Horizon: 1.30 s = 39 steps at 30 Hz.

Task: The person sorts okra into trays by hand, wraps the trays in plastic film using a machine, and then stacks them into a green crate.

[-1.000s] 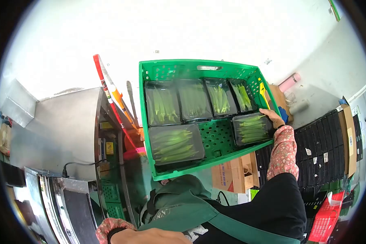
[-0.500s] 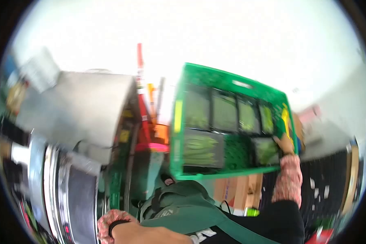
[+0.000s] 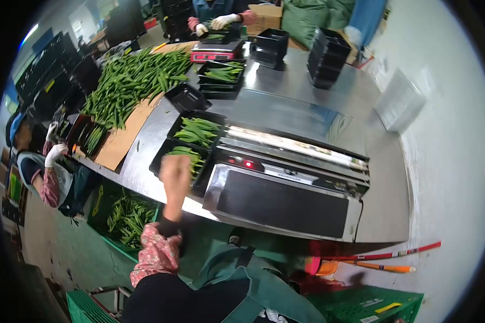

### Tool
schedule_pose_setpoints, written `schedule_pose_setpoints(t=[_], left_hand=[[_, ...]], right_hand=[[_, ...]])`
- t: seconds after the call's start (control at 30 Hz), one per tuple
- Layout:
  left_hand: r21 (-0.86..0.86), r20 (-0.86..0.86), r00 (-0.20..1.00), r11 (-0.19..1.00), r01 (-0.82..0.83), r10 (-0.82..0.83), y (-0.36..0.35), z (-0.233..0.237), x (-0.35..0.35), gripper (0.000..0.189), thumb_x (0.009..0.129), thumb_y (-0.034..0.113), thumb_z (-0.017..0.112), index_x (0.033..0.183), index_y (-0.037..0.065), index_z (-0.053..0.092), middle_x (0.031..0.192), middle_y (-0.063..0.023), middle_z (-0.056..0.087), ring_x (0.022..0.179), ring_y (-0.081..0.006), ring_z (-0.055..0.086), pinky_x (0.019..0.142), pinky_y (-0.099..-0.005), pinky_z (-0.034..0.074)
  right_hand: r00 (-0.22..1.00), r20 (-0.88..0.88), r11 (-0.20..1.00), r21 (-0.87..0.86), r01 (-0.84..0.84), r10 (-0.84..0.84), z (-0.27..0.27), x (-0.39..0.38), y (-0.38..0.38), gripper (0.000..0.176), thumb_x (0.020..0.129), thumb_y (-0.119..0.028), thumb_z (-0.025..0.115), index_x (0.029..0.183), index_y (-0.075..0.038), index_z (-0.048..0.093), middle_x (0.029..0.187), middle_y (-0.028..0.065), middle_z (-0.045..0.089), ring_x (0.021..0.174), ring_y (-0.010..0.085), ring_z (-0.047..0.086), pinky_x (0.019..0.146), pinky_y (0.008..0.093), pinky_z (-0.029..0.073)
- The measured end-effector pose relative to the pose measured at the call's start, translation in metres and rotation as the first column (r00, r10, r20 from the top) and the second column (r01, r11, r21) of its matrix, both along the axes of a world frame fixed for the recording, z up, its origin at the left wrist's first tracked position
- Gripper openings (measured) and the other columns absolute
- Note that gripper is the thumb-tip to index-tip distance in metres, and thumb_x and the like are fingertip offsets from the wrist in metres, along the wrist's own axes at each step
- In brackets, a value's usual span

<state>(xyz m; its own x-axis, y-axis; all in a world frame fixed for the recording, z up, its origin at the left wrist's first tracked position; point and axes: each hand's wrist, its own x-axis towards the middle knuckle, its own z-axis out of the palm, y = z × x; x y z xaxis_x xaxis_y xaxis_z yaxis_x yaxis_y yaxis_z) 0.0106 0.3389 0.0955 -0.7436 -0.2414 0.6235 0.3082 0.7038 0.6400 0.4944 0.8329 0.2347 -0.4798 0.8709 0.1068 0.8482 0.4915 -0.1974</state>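
Steel table (image 3: 388,215) fills mid-room in head view, white wall (image 3: 442,124) to R. L hand (image 3: 176,175) is over the near okra tray (image 3: 183,152), blurred; can't tell if fingers are spread or pinching, or if it touches. Far okra tray (image 3: 198,132) sits just beyond, both L of the wrapper (image 3: 285,202), red light lit. R hand can't be made out, so state can't tell. Green crate (image 3: 372,307) shows partly at btm R. 2nd crate (image 3: 110,237), w/ loose okra (image 3: 129,218), is by table's near L edge. Okra pile (image 3: 140,78) on cardboard (image 3: 125,145), far L; scale (image 3: 213,55) beside it, co-worker's gloved hands (image 3: 223,21) above.
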Motion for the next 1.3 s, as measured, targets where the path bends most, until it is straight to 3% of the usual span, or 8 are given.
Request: schedule_pose_setpoints(t=[0.07, 0.17, 0.6, 0.67, 0.83, 1.0, 1.1, 1.3], left_hand=[[-0.166, -0.02, 0.935, 0.921, -0.351, 0.353, -0.064, -0.002, -0.01, 0.016, 0.092, 0.019, 0.06, 0.09, 0.004, 0.065, 0.087, -0.0138, 0.059, 0.073, -0.0333, 0.06, 0.063, -0.042, 0.047], [-0.423, 0.342, 0.86, 0.879, -0.22, 0.379, -0.141, -0.05, -0.033, 0.018, 0.091, 0.025, 0.062, 0.093, 0.007, 0.064, 0.094, -0.0135, 0.059, 0.075, -0.0362, 0.061, 0.063, -0.0434, 0.048], [-0.132, 0.66, 0.736, 0.94, 0.313, -0.153, -0.203, -0.063, -0.077, 0.031, 0.089, 0.03, 0.061, 0.088, -0.001, 0.056, 0.066, -0.023, 0.059, 0.059, -0.039, 0.059, 0.056, -0.0433, 0.048], [0.24, 0.787, 0.548, 0.959, 0.152, -0.284, -0.194, -0.023, -0.063, 0.03, 0.094, 0.023, 0.055, 0.083, -0.005, 0.059, 0.062, -0.0089, 0.058, 0.058, -0.0181, 0.061, 0.054, -0.0348, 0.047], [0.33, 0.637, 0.688, 0.929, 0.166, -0.349, -0.203, 0.001, -0.039, 0.026, 0.098, 0.021, 0.052, 0.087, -0.001, 0.06, 0.068, -0.0001, 0.058, 0.064, -0.0026, 0.05, 0.053, -0.0218, 0.04], [0.543, 0.53, 0.673, 0.816, 0.198, -0.516, -0.114, 0.073, -0.065, 0.025, 0.098, 0.021, 0.052, 0.087, 0.0, 0.061, 0.072, 0.0001, 0.062, 0.059, -0.0052, 0.056, 0.052, -0.0198, 0.043], [0.532, 0.534, 0.567, 0.771, 0.35, -0.627, 0.003, 0.086, -0.114, 0.03, 0.095, 0.027, 0.053, 0.092, -0.002, 0.062, 0.066, 0.0023, 0.051, 0.057, -0.0066, 0.053, 0.04, -0.0231, 0.045], [0.574, 0.501, 0.432, 0.662, 0.483, -0.75, 0.161, 0.045, -0.193, 0.03, 0.089, 0.022, 0.051, 0.081, -0.006, 0.057, 0.066, -0.0102, 0.059, 0.047, -0.0177, 0.061, 0.04, -0.028, 0.048]], right_hand=[[0.988, -0.03, 0.986, -0.059, -0.155, 0.153, 0.017, -0.07, -0.006, 0.042, 0.097, -0.033, 0.056, 0.12, 0.001, 0.061, 0.113, 0.019, 0.065, 0.101, 0.0349, 0.06, 0.088, 0.0426, 0.048], [0.924, -0.126, 0.918, -0.127, -0.376, 0.361, -0.001, -0.155, 0.017, 0.03, 0.096, -0.022, 0.056, 0.11, 0.004, 0.061, 0.095, 0.0165, 0.065, 0.085, 0.0226, 0.062, 0.076, 0.0338, 0.049], [0.704, -0.209, 0.634, -0.319, -0.705, 0.678, -0.03, -0.352, -0.101, 0.026, 0.088, -0.013, 0.063, 0.111, 0.001, 0.064, 0.098, 0.0127, 0.07, 0.08, 0.0197, 0.067, 0.069, 0.0303, 0.052], [0.715, -0.227, 0.636, -0.336, -0.694, 0.661, -0.034, -0.356, -0.097, 0.026, 0.088, -0.013, 0.064, 0.11, 0.001, 0.064, 0.098, 0.0125, 0.071, 0.081, 0.0195, 0.068, 0.069, 0.0303, 0.052], [0.68, -0.299, 0.594, -0.336, -0.731, 0.669, -0.051, -0.376, -0.087, 0.025, 0.088, -0.013, 0.064, 0.109, 0.001, 0.065, 0.098, 0.0123, 0.071, 0.086, 0.0192, 0.069, 0.076, 0.0296, 0.052], [0.469, -0.496, 0.343, -0.327, -0.881, 0.731, -0.054, -0.425, -0.093, 0.021, 0.091, -0.011, 0.062, 0.106, 0.003, 0.065, 0.096, 0.0122, 0.071, 0.081, 0.0175, 0.069, 0.072, 0.0268, 0.052], [0.534, -0.754, 0.184, -0.504, -0.844, 0.383, -0.061, -0.484, -0.097, 0.028, 0.098, -0.02, 0.055, 0.117, 0.001, 0.058, 0.098, 0.0097, 0.068, 0.076, 0.0141, 0.067, 0.064, 0.0225, 0.051], [0.604, -0.714, 0.409, -0.462, -0.787, 0.355, -0.086, -0.572, -0.056, 0.034, 0.095, -0.029, 0.058, 0.109, 0.003, 0.058, 0.075, 0.0105, 0.066, 0.06, 0.0125, 0.062, 0.052, 0.0249, 0.047]])
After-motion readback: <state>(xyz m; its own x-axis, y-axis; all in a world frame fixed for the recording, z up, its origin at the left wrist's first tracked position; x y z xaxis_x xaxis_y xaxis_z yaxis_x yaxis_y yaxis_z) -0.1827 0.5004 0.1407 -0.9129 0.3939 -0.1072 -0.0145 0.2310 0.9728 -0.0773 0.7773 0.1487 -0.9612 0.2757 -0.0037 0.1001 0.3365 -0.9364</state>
